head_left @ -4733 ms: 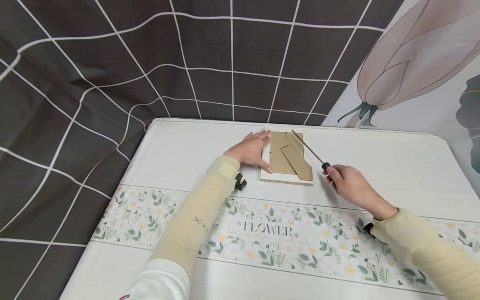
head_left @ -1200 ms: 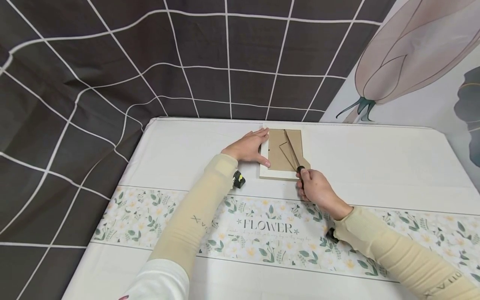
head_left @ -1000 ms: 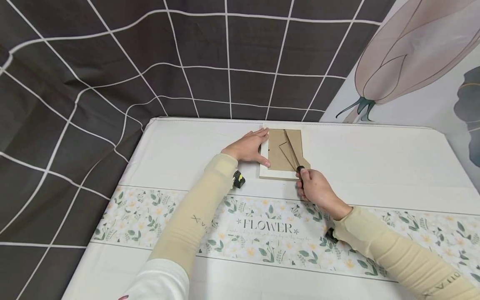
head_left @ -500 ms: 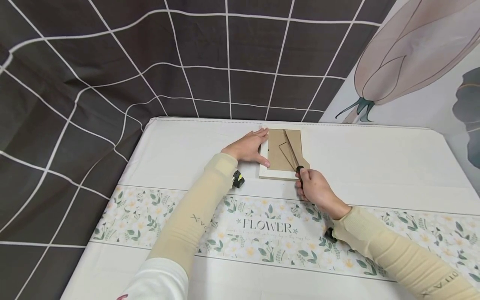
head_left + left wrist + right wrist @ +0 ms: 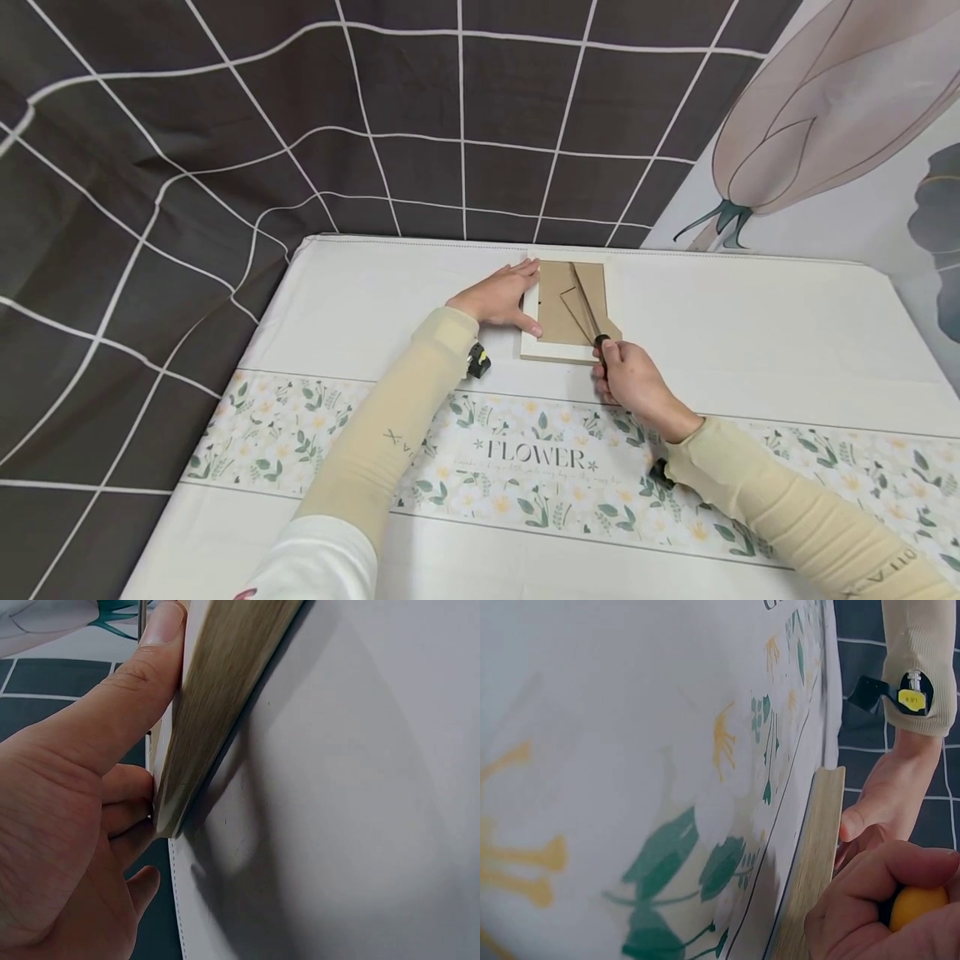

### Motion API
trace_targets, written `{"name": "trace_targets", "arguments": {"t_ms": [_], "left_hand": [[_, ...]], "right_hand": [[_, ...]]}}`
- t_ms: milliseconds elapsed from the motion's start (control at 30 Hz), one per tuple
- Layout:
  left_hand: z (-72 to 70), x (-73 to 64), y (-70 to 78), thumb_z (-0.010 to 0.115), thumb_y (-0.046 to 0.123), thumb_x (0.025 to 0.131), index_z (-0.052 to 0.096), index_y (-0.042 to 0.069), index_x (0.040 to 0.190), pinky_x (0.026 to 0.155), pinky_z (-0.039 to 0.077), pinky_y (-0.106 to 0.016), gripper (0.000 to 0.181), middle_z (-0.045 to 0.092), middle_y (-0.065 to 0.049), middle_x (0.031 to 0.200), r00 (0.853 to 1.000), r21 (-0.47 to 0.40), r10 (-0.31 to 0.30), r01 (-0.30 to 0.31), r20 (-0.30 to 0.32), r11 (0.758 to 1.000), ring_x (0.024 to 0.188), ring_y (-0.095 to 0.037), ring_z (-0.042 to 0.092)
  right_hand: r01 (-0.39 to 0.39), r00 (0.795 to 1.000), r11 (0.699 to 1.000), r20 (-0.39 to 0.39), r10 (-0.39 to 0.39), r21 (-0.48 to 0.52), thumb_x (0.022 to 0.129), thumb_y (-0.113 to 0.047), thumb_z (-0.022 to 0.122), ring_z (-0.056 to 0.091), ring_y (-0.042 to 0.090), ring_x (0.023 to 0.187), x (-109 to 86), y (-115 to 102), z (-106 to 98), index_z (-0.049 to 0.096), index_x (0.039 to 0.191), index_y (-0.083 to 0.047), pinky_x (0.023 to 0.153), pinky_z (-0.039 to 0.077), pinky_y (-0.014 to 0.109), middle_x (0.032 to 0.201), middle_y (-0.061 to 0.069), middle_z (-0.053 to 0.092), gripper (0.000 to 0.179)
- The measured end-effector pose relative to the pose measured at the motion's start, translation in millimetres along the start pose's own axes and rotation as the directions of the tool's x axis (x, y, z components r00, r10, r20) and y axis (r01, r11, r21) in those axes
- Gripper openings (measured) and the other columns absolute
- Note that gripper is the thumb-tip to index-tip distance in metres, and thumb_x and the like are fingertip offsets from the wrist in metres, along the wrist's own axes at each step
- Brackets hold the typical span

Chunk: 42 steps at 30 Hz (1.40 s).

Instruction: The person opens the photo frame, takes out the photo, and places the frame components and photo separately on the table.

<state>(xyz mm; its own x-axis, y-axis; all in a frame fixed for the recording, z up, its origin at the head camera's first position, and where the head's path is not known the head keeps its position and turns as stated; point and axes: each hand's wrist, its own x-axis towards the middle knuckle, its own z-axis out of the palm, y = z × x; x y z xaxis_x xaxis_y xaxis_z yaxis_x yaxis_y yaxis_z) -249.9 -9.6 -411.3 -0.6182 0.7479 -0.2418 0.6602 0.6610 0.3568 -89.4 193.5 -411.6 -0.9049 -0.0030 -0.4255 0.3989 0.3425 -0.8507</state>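
A picture frame (image 5: 558, 352) lies on the table with its brown backing board (image 5: 551, 317) and angled stand facing up. My left hand (image 5: 497, 298) rests along the frame's left side, fingers towards the far corner and thumb on the near part of the rim. In the left wrist view, the thumb (image 5: 127, 697) presses on top of the frame's wooden edge (image 5: 225, 682). My right hand (image 5: 637, 379) grips a screwdriver (image 5: 587, 308) by its handle, whose yellow end (image 5: 917, 906) shows in the right wrist view. The screwdriver's tip is at the board's far edge.
A white tablecloth (image 5: 375, 300) with a printed flower band (image 5: 525, 425) covers the table. Behind it hangs a dark cloth with a white grid (image 5: 510, 100), and a flower-printed cloth (image 5: 780, 158) is at the right. A small black wrist camera (image 5: 478, 361) sits at the left wrist.
Since the earliest frame, my right hand has moved left and brought the screwdriver from right of the frame over the backing board. Over the last second both hands have stayed in place.
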Motion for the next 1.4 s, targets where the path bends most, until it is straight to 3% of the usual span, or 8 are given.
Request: {"name": "trace_targets", "arguments": {"t_ms": [333, 900, 1400], "left_hand": [[-2.0, -2.8, 1.7, 0.077, 0.053, 0.084, 0.023, -0.008, 0.155, 0.124, 0.007, -0.040, 0.109, 0.007, -0.019, 0.167, 1.000, -0.008, 0.008, -0.008, 0.003, 1.000, 0.155, -0.028, 0.005], [-1.8, -2.2, 0.6, 0.078, 0.052, 0.084, 0.022, -0.008, 0.155, 0.124, 0.005, -0.034, 0.108, 0.006, -0.018, 0.167, 1.000, -0.039, 0.011, -0.011, 0.006, 0.999, 0.155, -0.027, 0.003], [-1.7, -2.9, 0.2, 0.078, 0.052, 0.083, 0.023, -0.008, 0.155, 0.124, 0.006, -0.034, 0.109, 0.006, -0.018, 0.167, 1.000, -0.032, 0.012, -0.012, 0.006, 0.999, 0.155, -0.028, 0.003]], "right_hand": [[-0.012, 1.000, 0.999, 0.021, 0.012, 0.038, 0.112, -0.025, 0.016, 0.043, 0.008, 0.058, -0.4, -2, -1, 0.041, 0.116, 0.005, 0.047, 0.041, 0.024, 0.078, 0.003, 0.046, 0.040], [-0.019, 0.999, 1.000, 0.041, 0.019, 0.020, 0.112, -0.028, 0.015, 0.045, 0.008, 0.060, 1.5, -7, -3, 0.042, 0.119, 0.005, 0.049, 0.044, 0.023, 0.081, 0.003, 0.047, 0.044], [-0.027, 0.993, 0.990, 0.122, 0.010, 0.138, 0.112, -0.025, 0.013, 0.041, 0.005, 0.058, 2.1, -14, -10, 0.040, 0.118, 0.006, 0.048, 0.038, 0.019, 0.079, 0.001, 0.044, 0.042]]}}
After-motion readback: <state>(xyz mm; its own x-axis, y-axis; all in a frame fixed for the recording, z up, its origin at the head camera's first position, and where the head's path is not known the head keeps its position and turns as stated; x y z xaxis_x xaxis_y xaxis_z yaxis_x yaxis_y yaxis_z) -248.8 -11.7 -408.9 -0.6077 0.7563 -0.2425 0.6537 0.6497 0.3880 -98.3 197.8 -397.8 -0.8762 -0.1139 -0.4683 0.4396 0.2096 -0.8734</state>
